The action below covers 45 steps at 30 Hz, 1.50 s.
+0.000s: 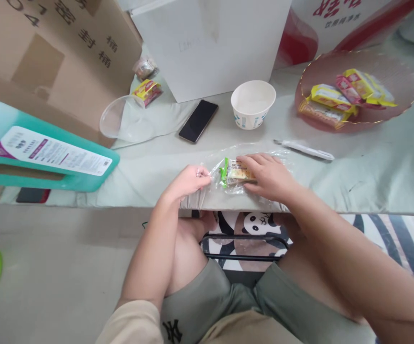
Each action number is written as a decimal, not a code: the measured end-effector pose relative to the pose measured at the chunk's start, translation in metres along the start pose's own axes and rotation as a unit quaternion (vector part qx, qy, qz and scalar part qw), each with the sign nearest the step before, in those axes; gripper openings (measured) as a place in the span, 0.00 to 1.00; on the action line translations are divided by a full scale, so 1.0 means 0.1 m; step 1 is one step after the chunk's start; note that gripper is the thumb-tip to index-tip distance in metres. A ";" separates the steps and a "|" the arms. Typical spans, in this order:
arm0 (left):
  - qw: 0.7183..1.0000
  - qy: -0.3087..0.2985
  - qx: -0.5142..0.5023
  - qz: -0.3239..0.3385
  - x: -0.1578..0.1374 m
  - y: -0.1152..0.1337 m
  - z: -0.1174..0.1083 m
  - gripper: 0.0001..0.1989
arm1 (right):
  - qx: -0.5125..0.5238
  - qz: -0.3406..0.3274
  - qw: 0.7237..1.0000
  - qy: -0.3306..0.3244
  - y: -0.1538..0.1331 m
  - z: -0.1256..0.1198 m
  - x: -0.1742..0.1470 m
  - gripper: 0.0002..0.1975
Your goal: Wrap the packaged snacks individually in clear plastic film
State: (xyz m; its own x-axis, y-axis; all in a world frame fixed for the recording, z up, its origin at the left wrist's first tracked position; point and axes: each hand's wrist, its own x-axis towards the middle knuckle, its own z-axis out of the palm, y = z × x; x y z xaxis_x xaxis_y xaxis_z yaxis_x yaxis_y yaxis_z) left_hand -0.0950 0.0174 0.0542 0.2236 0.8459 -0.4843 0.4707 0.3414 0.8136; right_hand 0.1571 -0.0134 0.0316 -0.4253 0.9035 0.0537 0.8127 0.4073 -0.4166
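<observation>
Clear film (215, 173) pinched in the closed grip of the left hand (193, 181). Right hand (270, 175) half-spread over the biscuit pack (234, 171); from here can't tell if it's clamping. Pack lies amid the film near the front edge of the table (357, 157), inside or on top unclear. Best, I'd say: light right palm so nothing crumbles, film drawn taut slowly, fingers clear of the white cutter (305, 149) beyond.

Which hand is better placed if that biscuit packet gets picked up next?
Probably the right hand: it lies over the packet, while the left hand seems to pinch clear plastic beside it.
</observation>
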 end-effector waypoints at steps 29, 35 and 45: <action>0.939 0.111 -0.324 -0.011 0.58 0.39 0.17 0.08 | 0.265 0.091 0.892 0.356 0.56 -0.39 -0.09 0.35; 0.943 0.110 -0.313 -0.002 0.54 0.37 0.17 0.08 | -0.050 0.180 0.842 0.506 0.96 -0.81 -0.02 0.36; 0.958 0.112 -0.264 0.005 0.52 0.36 0.13 0.09 | 0.019 -0.012 0.952 0.307 0.43 -0.27 -0.10 0.13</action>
State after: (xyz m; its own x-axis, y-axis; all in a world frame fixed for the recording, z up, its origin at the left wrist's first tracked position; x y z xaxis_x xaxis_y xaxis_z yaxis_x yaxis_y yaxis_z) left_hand -0.0554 0.0684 0.0543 0.0101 0.8964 -0.4431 -0.0407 0.4431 0.8956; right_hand 0.2070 -0.0010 0.0374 -0.1212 0.8070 0.5780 0.7861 0.4335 -0.4405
